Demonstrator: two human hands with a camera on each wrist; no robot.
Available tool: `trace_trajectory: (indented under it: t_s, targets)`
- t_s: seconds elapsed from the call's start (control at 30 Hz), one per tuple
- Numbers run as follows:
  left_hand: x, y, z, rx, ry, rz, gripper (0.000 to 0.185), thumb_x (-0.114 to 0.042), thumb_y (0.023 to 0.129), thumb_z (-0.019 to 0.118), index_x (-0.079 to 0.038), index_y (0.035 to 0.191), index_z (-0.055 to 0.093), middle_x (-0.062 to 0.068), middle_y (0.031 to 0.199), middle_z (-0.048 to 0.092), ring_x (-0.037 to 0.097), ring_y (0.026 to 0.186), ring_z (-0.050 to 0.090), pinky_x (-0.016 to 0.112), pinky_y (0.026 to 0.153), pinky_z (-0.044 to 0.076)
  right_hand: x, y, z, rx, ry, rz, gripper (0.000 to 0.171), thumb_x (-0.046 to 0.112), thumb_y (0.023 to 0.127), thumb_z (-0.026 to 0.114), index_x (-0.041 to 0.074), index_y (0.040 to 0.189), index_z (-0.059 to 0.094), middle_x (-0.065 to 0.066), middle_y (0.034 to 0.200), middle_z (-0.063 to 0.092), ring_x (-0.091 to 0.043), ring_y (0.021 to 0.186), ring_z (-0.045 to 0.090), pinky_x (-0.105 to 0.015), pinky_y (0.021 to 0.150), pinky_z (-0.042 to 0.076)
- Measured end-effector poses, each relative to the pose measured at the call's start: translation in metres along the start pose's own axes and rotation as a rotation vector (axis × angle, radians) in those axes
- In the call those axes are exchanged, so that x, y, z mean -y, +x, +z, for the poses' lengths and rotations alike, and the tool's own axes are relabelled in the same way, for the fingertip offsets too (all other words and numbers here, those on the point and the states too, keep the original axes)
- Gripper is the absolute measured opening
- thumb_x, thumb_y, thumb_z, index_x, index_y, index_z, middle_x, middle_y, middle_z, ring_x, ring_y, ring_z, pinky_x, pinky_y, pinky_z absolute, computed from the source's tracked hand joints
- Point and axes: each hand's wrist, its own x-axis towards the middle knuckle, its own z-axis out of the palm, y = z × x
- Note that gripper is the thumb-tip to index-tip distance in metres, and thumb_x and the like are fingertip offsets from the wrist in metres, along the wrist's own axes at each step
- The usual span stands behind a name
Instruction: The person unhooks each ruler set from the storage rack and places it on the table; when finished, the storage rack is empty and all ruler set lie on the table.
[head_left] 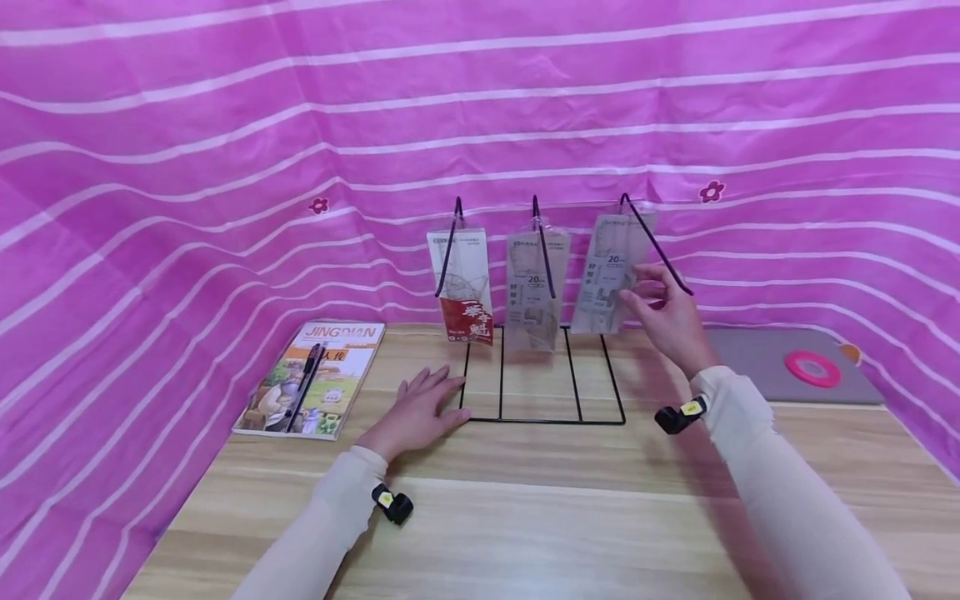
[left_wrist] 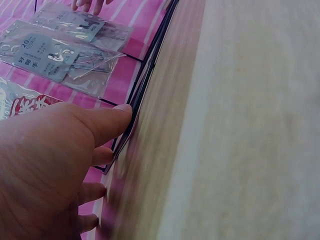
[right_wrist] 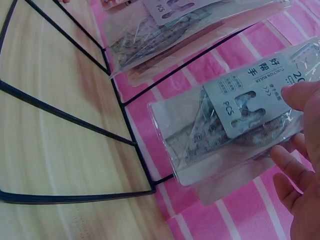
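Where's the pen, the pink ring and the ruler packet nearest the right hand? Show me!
Pen [head_left: 305, 387]: head view, on the middle of its barrel.
Pink ring [head_left: 813, 382]: head view, on the near side of its band.
Ruler packet [right_wrist: 227, 114]: right wrist view, on its printed front.

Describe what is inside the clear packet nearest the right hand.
Inside the packet, the right wrist view shows a printed card and a clear ruler with scale markings. Whatever lies directly behind the card is covered, and the right hand hides part of the packet.

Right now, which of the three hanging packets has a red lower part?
The leftmost packet in the head view; the middle packet and rightmost packet look greyish, without red.
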Motion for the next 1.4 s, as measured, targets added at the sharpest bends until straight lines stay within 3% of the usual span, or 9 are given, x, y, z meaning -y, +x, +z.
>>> trace_trajectory:
  t_s: [0.2, 0.37, 0.53, 0.8, 1.0, 1.17, 1.4]
  targets:
    - [0.002, -0.001, -0.001, 0.000, 0.002, 0.000, 0.069, -0.055, 0.102, 0.062, -0.023, 0.160, 0.046, 0.011, 0.176, 0.023, 0.044, 0.163, 0.009, 0.073, 0.127, 0.000, 0.004, 0.006, 0.001, -0.023, -0.042, 0.010, 0.050, 0.035, 0.100, 0.074, 0.014, 0.143, 0.059, -0.013, 0.128, 0.067, -0.010, 0.104, 0.062, -0.017, 0.083, 0.051]
    - [0.001, -0.001, 0.000, -0.001, -0.002, 0.002, 0.069, -0.055, 0.102, 0.063, -0.022, 0.160, 0.046, 0.012, 0.175, 0.024, 0.044, 0.163, 0.010, 0.073, 0.127, 0.000, 0.006, 0.007, 0.001, -0.015, 0.016, 0.052, 0.049, 0.037, 0.098, 0.076, 0.016, 0.139, 0.061, 0.003, 0.116, 0.067, -0.007, 0.103, 0.063, -0.016, 0.087, 0.051]
    - [0.001, -0.002, 0.000, -0.007, -0.014, 0.007, 0.068, -0.053, 0.102, 0.064, -0.021, 0.159, 0.047, 0.013, 0.175, 0.025, 0.046, 0.163, 0.011, 0.074, 0.127, 0.001, 0.004, 0.005, 0.005, -0.017, 0.076, 0.078, 0.050, 0.035, 0.097, 0.078, 0.009, 0.135, 0.059, 0.007, 0.109, 0.067, -0.007, 0.098, 0.065, -0.017, 0.077, 0.051]
    - [0.000, -0.002, 0.002, -0.007, -0.012, 0.019, 0.068, -0.054, 0.102, 0.063, -0.022, 0.160, 0.047, 0.013, 0.174, 0.025, 0.046, 0.162, 0.012, 0.074, 0.127, 0.001, 0.005, 0.002, 0.009, -0.007, 0.141, 0.004, 0.041, 0.021, 0.101, 0.074, 0.003, 0.135, 0.060, 0.010, 0.111, 0.064, -0.005, 0.100, 0.063, -0.011, 0.081, 0.053]
    - [0.001, -0.002, 0.000, -0.007, -0.006, 0.014, 0.069, -0.055, 0.102, 0.063, -0.022, 0.160, 0.047, 0.014, 0.174, 0.026, 0.046, 0.162, 0.012, 0.074, 0.127, 0.002, 0.009, -0.001, 0.002, -0.079, 0.167, -0.023, 0.032, 0.015, 0.101, 0.072, 0.005, 0.131, 0.066, 0.015, 0.100, 0.069, 0.000, 0.089, 0.067, -0.013, 0.075, 0.056]
    - [0.003, -0.003, -0.002, -0.006, 0.001, 0.002, 0.069, -0.056, 0.102, 0.062, -0.023, 0.160, 0.046, 0.012, 0.175, 0.025, 0.044, 0.163, 0.011, 0.073, 0.127, 0.001, 0.016, -0.011, -0.008, -0.123, 0.182, -0.090, 0.036, 0.006, 0.100, 0.071, 0.002, 0.136, 0.065, 0.015, 0.100, 0.073, 0.001, 0.082, 0.069, -0.013, 0.071, 0.057]
    - [0.002, -0.002, -0.002, 0.001, -0.002, 0.010, 0.068, -0.055, 0.102, 0.062, -0.022, 0.160, 0.046, 0.013, 0.175, 0.025, 0.046, 0.163, 0.011, 0.074, 0.127, 0.001, 0.029, -0.035, -0.028, -0.103, 0.099, -0.112, 0.041, 0.009, 0.102, 0.069, 0.008, 0.143, 0.064, 0.019, 0.097, 0.075, 0.003, 0.085, 0.070, -0.012, 0.071, 0.056]
